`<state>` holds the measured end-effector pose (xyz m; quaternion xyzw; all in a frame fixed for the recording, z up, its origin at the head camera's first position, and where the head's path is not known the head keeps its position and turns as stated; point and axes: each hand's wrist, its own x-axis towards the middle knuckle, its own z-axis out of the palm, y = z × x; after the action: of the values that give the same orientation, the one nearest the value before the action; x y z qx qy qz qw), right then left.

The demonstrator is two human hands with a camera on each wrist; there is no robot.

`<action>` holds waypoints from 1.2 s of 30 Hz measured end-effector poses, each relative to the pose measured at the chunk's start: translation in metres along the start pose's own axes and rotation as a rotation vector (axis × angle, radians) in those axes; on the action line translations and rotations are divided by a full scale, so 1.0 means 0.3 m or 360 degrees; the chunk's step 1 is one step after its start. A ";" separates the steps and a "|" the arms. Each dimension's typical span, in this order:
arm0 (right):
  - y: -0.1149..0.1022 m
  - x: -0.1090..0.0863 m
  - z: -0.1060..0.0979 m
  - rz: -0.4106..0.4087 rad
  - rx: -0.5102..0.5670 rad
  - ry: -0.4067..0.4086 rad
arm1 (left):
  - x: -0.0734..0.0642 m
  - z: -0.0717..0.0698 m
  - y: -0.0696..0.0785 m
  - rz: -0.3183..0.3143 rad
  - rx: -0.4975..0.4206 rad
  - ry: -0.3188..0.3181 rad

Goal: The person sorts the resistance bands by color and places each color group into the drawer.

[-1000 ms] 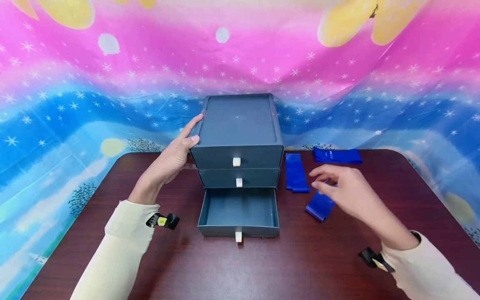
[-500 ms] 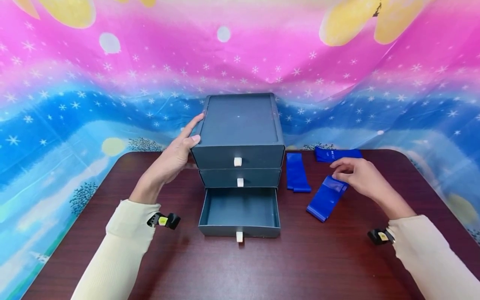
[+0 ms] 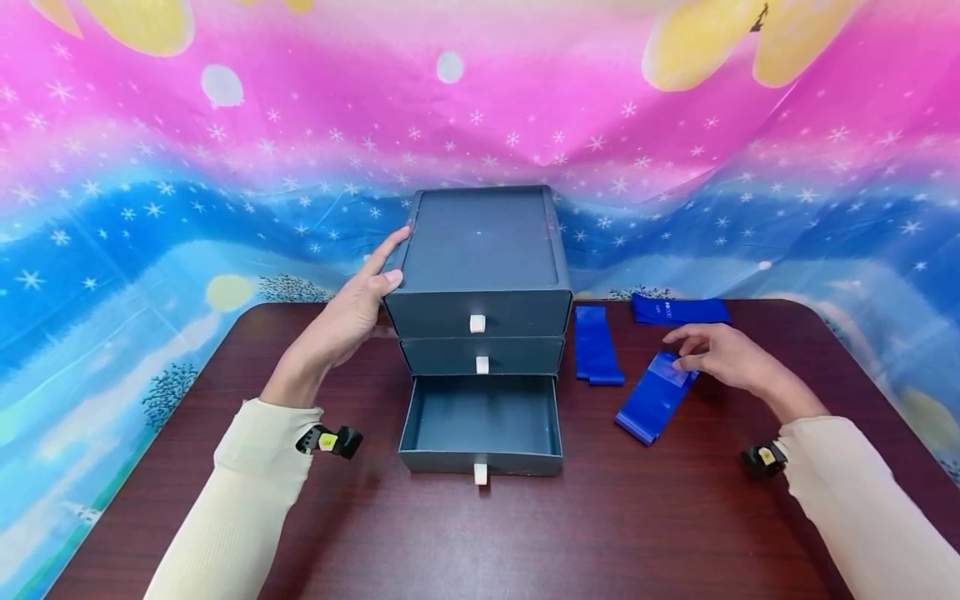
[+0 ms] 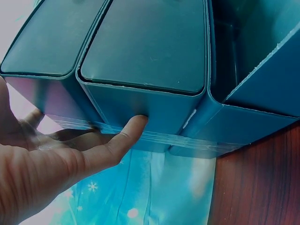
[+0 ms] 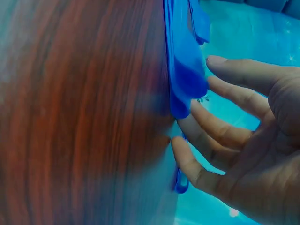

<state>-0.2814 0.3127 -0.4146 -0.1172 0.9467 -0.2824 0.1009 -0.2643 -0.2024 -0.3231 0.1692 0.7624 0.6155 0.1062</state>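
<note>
A dark grey three-drawer unit [image 3: 483,242] stands mid-table in the head view, its bottom drawer [image 3: 482,462] pulled out. Against the unit's left side my left hand [image 3: 341,312] rests with fingers spread; the left wrist view has its thumb [image 4: 133,129] extended along the side wall. My right hand [image 3: 723,358] is at the far end of a flat blue resistance band [image 3: 651,408] lying slanted on the table. The right wrist view shows loosely bent, parted fingers [image 5: 220,131] right at the folded end of that band, with the thumb close above it.
Two more blue bands lie on the brown table [image 3: 480,542]: an upright-lying band [image 3: 596,346] beside the unit and a sideways band [image 3: 681,311] with printing near the back edge. A patterned cloth backdrop [image 3: 480,108] hangs behind the table. White tabs mark the drawer fronts.
My right hand has moved right and back, from above the slanted band to its far end, uncovering more of it. My left hand stays on the unit.
</note>
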 end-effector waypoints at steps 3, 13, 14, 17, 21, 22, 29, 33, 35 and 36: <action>0.008 0.001 -0.005 -0.0021 0.0031 -0.0060 | -0.001 0.001 0.002 0.0003 0.0001 -0.0008; 0.009 -0.008 -0.004 -0.0076 0.0108 -0.0187 | 0.003 0.004 -0.002 0.0002 0.0014 0.0001; 0.008 -0.011 -0.004 -0.0095 0.0104 -0.0177 | 0.003 0.004 -0.002 0.0004 0.0016 0.0000; 0.001 -0.021 -0.011 -0.0127 0.0128 -0.0164 | 0.003 0.005 -0.001 0.0009 0.0017 0.0001; -0.018 -0.040 -0.026 -0.0135 0.0201 -0.0179 | 0.003 0.005 0.001 0.0010 0.0013 0.0001; -0.024 -0.045 -0.029 -0.0140 0.0216 -0.0183 | 0.003 0.006 0.001 0.0009 0.0011 0.0001; -0.082 -0.087 -0.052 -0.0181 0.0303 -0.0237 | 0.002 0.003 -0.001 0.0003 -0.0013 0.0001; -0.121 -0.110 -0.058 -0.0221 0.0291 -0.0233 | 0.002 0.002 -0.004 0.0002 -0.0031 0.0001; -0.142 -0.120 -0.061 -0.0239 0.0279 -0.0221 | 0.003 0.002 -0.006 0.0004 -0.0030 0.0002; -0.153 -0.125 -0.062 -0.0243 0.0274 -0.0218 | 0.003 0.002 -0.007 0.0004 -0.0029 0.0002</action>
<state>-0.2429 0.2954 -0.3690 -0.1990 0.8982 -0.3607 0.1533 -0.2652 -0.2019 -0.3251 0.1689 0.7567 0.6225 0.1064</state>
